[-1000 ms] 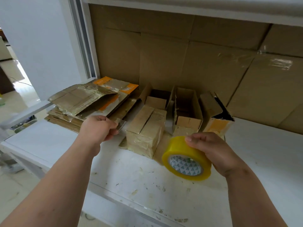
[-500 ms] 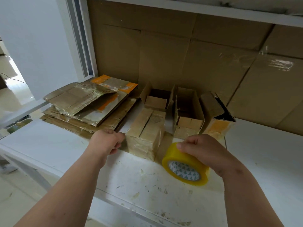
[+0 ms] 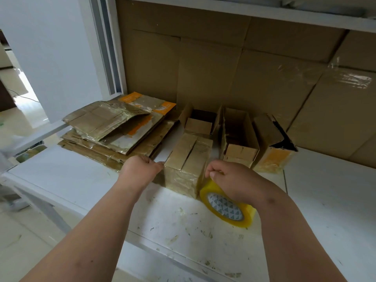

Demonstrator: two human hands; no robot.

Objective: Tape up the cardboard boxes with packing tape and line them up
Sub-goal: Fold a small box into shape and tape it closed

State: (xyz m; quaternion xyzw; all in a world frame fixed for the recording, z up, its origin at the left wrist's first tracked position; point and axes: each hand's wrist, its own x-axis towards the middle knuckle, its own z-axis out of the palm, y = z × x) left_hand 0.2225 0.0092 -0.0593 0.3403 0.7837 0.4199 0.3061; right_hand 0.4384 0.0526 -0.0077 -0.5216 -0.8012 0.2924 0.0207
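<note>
A small closed cardboard box (image 3: 188,159), its top flaps meeting in a seam and its front wrapped in shiny tape, stands on the white table (image 3: 67,176). My left hand (image 3: 140,169) is at the box's left upper edge, fingers curled, fingertips touching the corner. My right hand (image 3: 238,180) grips a yellow roll of packing tape (image 3: 227,207) from above, beside the box's right front corner. Behind stand two open boxes (image 3: 200,124) (image 3: 238,137) and a third box with an orange label (image 3: 272,145).
A stack of flattened, taped cardboard (image 3: 114,129) lies at the back left of the table. Brown cardboard sheets (image 3: 223,74) line the wall behind, under a white shelf (image 3: 244,11). The table's front edge is close to me, with floor to the left.
My left hand has moved right and forward from the flattened stack to the closed box's left edge. My right hand has carried the tape roll up to the box's right corner.
</note>
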